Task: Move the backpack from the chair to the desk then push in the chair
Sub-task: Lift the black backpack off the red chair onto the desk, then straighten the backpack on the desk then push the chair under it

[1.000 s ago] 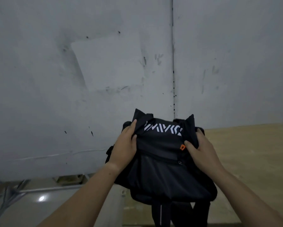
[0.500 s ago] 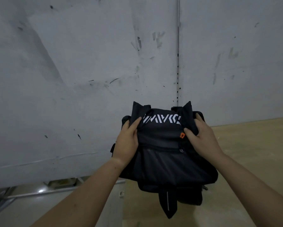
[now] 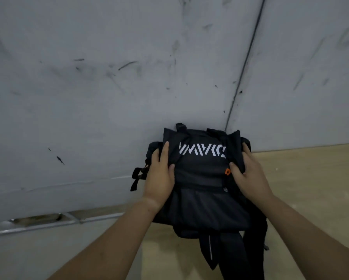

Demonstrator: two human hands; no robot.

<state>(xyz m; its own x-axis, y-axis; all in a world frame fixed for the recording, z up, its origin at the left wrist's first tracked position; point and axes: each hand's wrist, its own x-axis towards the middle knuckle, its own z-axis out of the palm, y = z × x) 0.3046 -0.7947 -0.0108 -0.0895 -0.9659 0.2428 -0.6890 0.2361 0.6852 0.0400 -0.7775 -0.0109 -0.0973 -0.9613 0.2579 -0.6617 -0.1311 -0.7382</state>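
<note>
Nearest the camera, two bare forearms reach forward from the lower edge of the head view. Loose black straps (image 3: 211, 251) hang from the near end of the soft black fabric backpack (image 3: 206, 201), over the light wood desk surface (image 3: 311, 188).

The backpack's long axis runs away from the person, from the hanging straps at the near end to the far end against the wall. The white logo lettering (image 3: 202, 151) reads upside down from this side. A small orange tab (image 3: 227, 171) sits on its right half, just beside the right thumb.

The left hand (image 3: 159, 178) is closed on the backpack's left side, fingers curled over the edge, thumb pressed on the fabric. The right hand (image 3: 248, 174) is closed on the right side in the same manner, pinching a fold.

Bare desk surface extends to the right of the backpack. To the left, the desk edge drops to a grey floor (image 3: 28, 255) with a metal rail (image 3: 48, 225) along the wall base.

Beyond, a scuffed grey wall (image 3: 109, 98) with a vertical seam (image 3: 244, 67) closes off the far side.
</note>
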